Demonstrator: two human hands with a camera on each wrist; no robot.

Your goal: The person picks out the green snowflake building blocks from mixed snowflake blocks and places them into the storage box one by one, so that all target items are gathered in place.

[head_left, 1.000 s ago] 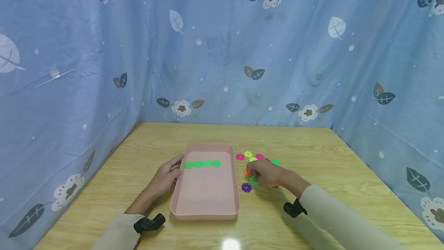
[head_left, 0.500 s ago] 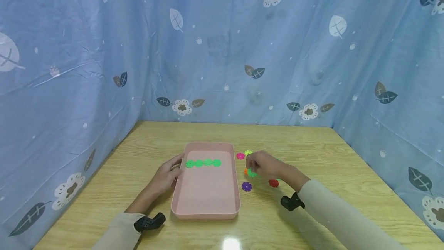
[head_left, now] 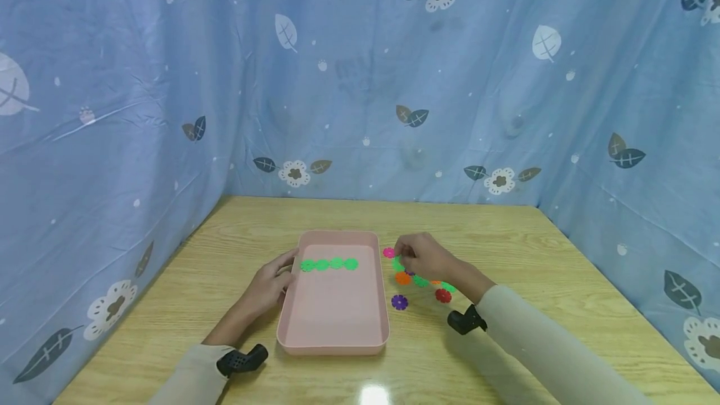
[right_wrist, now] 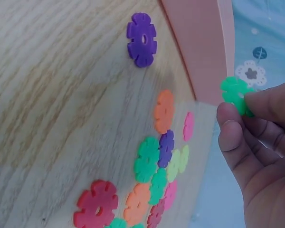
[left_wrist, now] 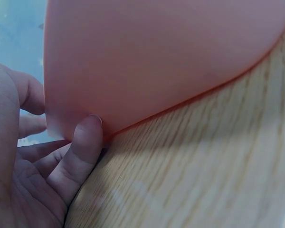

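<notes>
Four green pieces [head_left: 322, 265] lie already in the pink tray [head_left: 337, 311], in one row toward its twelve o'clock end; whether they are joined cannot be told. One more green piece [right_wrist: 236, 92] is not yet inside: the right hand [head_left: 425, 258], at two o'clock from the tray, pinches it between thumb and fingers, above the table [head_left: 270, 217]. At nine o'clock, the left hand [head_left: 269, 287] holds the tray wall, thumb against the outer side and fingers bent at the rim.

Outside the tray, at least three other green pieces [right_wrist: 147, 160] remain, mixed with orange, yellow and pink ones. A purple piece [head_left: 400, 302] and a red piece [head_left: 443, 295] lie near three o'clock. By judgement, the row seems around half made, if only green counts.
</notes>
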